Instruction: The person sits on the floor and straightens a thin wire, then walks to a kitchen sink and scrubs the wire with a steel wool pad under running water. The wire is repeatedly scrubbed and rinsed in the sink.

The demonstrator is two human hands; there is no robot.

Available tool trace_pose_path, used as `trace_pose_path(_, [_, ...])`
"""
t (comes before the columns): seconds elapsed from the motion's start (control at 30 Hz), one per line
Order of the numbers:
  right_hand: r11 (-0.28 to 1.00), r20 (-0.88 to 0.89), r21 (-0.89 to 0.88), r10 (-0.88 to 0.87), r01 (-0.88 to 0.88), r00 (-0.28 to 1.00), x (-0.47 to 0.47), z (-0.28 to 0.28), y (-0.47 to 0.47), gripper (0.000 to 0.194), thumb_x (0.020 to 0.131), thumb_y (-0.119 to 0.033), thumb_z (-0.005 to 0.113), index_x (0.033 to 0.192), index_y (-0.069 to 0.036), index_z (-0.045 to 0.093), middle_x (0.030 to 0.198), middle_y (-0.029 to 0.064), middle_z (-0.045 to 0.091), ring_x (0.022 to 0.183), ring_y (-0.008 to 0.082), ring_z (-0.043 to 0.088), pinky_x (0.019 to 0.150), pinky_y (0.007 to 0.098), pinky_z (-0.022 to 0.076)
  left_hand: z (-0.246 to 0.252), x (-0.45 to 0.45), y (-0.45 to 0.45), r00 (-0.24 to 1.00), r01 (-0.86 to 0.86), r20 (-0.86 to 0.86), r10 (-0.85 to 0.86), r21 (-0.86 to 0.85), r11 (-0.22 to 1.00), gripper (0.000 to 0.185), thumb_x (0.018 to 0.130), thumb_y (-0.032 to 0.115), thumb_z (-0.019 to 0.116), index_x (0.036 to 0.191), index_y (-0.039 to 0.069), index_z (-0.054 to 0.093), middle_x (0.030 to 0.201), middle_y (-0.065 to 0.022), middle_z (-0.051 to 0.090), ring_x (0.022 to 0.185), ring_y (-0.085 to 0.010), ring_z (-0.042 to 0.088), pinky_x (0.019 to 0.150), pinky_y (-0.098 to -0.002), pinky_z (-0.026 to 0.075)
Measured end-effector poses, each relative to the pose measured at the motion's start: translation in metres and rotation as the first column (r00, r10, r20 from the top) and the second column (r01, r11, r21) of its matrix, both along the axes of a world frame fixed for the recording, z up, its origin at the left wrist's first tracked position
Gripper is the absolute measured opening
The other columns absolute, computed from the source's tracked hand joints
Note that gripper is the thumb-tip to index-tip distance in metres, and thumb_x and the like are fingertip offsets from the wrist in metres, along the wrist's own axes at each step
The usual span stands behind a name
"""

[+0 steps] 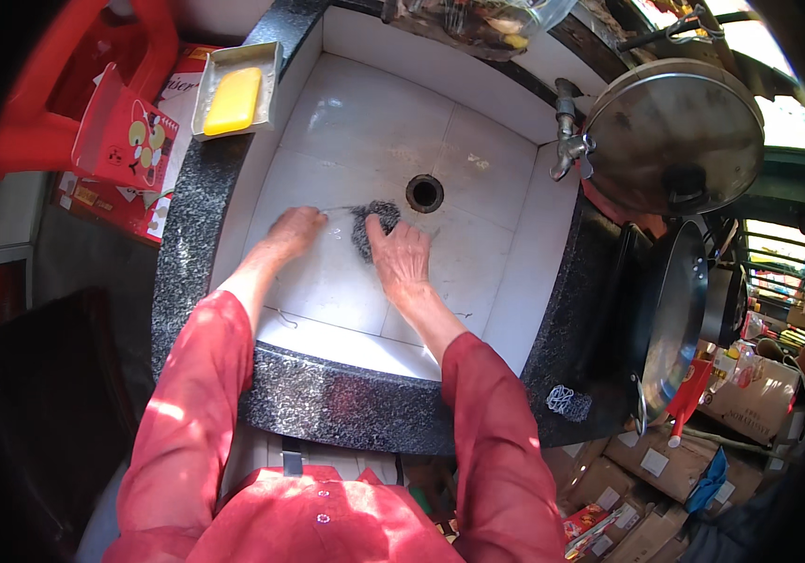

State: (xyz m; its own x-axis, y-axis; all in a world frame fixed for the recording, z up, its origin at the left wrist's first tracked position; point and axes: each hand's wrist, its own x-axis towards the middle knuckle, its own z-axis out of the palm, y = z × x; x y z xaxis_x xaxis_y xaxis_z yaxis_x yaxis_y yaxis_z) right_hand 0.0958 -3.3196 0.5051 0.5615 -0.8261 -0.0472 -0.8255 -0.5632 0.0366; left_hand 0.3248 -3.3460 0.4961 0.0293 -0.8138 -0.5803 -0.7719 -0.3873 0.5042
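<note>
My right hand (404,255) grips a dark, tangled wire scouring pad (373,243) over the floor of a tiled sink (346,281). To its left, my left hand (297,229) is closed and slightly blurred. A thin grey strand (340,209) runs taut from its fingers to the pad. The round drain hole (424,193) lies just beyond my right hand. A loose dark thread (283,318) rests near the sink's front wall.
A yellow soap bar (235,100) sits in a dish on the speckled stone rim (195,246). A metal tap (571,148) and a large round lid (673,137) stand at right. Beside a pan (673,317) lies a small silvery wire scourer (568,402). A red plastic basket (121,134) is at left.
</note>
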Motion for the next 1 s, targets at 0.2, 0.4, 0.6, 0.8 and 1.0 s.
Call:
trace_pose_path(0.2, [0.985, -0.248, 0.115, -0.101, 0.132, 0.963, -0.060, 0.009, -0.002, 0.033, 0.069, -0.005, 0.057, 0.101, -0.010, 0.051, 0.069, 0.0114, 0.056, 0.059, 0.0287, 0.056, 0.054, 0.0438, 0.0421, 0.007, 0.012, -0.003, 0.993, -0.104, 0.068, 0.101, 0.041, 0.994, 0.035, 0.093, 0.030, 0.044, 0.102, 0.000, 0.060, 0.102, -0.0234, 0.060, 0.099, -0.0390, 0.056, 0.083, -0.0438, 0.044])
trace_pose_path(0.4, [0.994, 0.009, -0.105, 0.030, -0.029, 1.000, -0.022, 0.003, -0.035, 0.019, 0.076, -0.007, 0.053, 0.093, -0.013, 0.054, 0.066, 0.0112, 0.051, 0.062, 0.0266, 0.055, 0.055, 0.0410, 0.0430, 0.001, 0.008, -0.001, 0.997, -0.057, 0.059, 0.057, 0.000, 0.998, 0.035, 0.092, 0.032, 0.044, 0.100, 0.001, 0.060, 0.101, -0.0235, 0.060, 0.098, -0.0393, 0.056, 0.083, -0.0446, 0.044])
trace_pose_path(0.6, [0.887, -0.234, 0.398, -0.149, 0.234, 0.961, -0.009, 0.005, -0.019, 0.033, 0.070, -0.008, 0.061, 0.101, -0.013, 0.049, 0.073, 0.0142, 0.055, 0.074, 0.0319, 0.060, 0.059, 0.0456, 0.0445, -0.002, 0.006, 0.003, 0.996, -0.008, 0.089, 0.010, -0.014, 1.000, 0.035, 0.092, 0.033, 0.045, 0.098, 0.002, 0.061, 0.099, -0.0221, 0.061, 0.096, -0.0392, 0.058, 0.080, -0.0462, 0.046])
trace_pose_path(0.8, [0.974, 0.111, 0.226, -0.027, 0.001, 0.993, 0.034, -0.001, -0.019, 0.050, 0.062, -0.005, 0.064, 0.108, -0.011, 0.045, 0.073, 0.0197, 0.055, 0.069, 0.0364, 0.058, 0.059, 0.0482, 0.0455, -0.011, 0.007, 0.005, 0.999, 0.001, 0.054, -0.002, 0.013, 1.000, 0.033, 0.092, 0.032, 0.045, 0.099, 0.003, 0.060, 0.097, -0.0221, 0.062, 0.094, -0.0394, 0.058, 0.080, -0.0466, 0.045])
trace_pose_path(1.0, [0.785, -0.262, 0.545, -0.173, 0.293, 0.949, -0.022, 0.024, 0.009, 0.040, 0.065, -0.006, 0.064, 0.101, -0.006, 0.046, 0.080, 0.0216, 0.059, 0.076, 0.0391, 0.061, 0.066, 0.0498, 0.0467, -0.004, 0.009, 0.005, 0.995, -0.043, 0.083, 0.047, -0.049, 0.998, 0.032, 0.093, 0.030, 0.043, 0.095, 0.003, 0.059, 0.094, -0.0215, 0.062, 0.093, -0.0385, 0.058, 0.080, -0.0474, 0.045])
